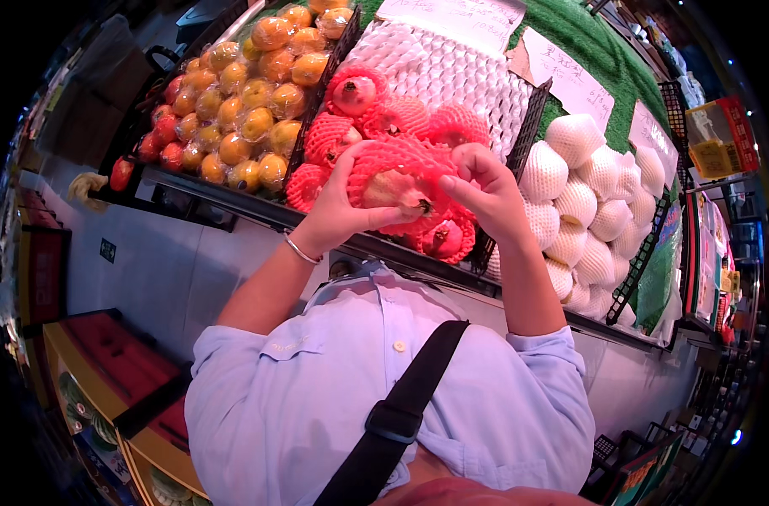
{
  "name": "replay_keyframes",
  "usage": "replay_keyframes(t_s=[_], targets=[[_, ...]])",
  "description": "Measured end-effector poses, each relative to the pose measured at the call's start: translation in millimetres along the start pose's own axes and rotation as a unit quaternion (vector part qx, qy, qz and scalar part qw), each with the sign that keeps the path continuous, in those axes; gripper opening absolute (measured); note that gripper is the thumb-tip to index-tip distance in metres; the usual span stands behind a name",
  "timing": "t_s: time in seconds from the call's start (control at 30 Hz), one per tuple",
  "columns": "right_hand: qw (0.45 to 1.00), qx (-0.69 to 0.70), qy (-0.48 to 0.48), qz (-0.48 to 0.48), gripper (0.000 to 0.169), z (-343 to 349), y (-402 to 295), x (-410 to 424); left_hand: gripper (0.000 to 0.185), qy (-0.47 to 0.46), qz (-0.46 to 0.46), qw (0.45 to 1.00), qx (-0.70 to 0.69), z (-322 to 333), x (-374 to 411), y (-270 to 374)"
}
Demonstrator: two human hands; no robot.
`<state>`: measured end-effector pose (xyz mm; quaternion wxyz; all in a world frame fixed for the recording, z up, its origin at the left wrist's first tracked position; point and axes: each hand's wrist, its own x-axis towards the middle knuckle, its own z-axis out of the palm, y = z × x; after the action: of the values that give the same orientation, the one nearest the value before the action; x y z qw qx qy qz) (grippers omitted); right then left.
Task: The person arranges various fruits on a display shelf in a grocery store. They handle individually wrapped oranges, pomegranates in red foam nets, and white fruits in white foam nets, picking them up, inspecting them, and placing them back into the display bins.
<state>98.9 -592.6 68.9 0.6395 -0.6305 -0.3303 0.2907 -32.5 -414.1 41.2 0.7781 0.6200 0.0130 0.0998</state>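
Observation:
A large pomegranate [387, 188] in a red foam net [397, 157] is held over the fruit display. My left hand [343, 205] wraps its left side, the thumb lying across the front below the fruit's crown. On the other side, my right hand [489, 186] has thumb and bent fingers at the net's edge, seeming to pinch it. Below and behind are several netted pomegranates [354, 95], resting on white foam netting [448, 69] between black plastic dividers. The underside of the held fruit is hidden.
Plastic-wrapped orange fruits [258, 88] fill the section to the left, with red fruits [163, 129] at its edge. White-netted fruits [580, 190] are piled at right. Handwritten signs [565, 76] lie on green artificial turf [587, 38]. The display's black front edge [258, 209] runs before my body.

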Motion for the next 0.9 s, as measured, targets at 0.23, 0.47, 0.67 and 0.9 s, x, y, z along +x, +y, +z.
replay_keyframes(t_s=[0.23, 0.47, 0.67, 0.9], targets=[[0.9, 0.422, -0.024, 0.106, 0.01, 7.7, 5.9, 0.7, 0.078, -0.005, -0.035, 0.995, -0.088, -0.5, -1.7, 6.9], [0.895, 0.413, -0.001, 0.17, 0.019, 31.1, 2.1, -3.7, 0.07, -0.087, -0.124, 0.94, -0.306, -0.7, -4.3, 5.1], [0.989, 0.066, 0.127, -0.028, 0.026, 19.6, 18.9, 0.5, 0.076, -0.074, -0.096, 0.977, -0.175, -4.8, -5.3, -5.2], [0.988, -0.146, -0.058, -0.002, 0.031, -3.5, 3.8, -6.1, 0.084, -0.031, -0.028, 0.999, -0.028, -1.8, -2.6, 3.1]])
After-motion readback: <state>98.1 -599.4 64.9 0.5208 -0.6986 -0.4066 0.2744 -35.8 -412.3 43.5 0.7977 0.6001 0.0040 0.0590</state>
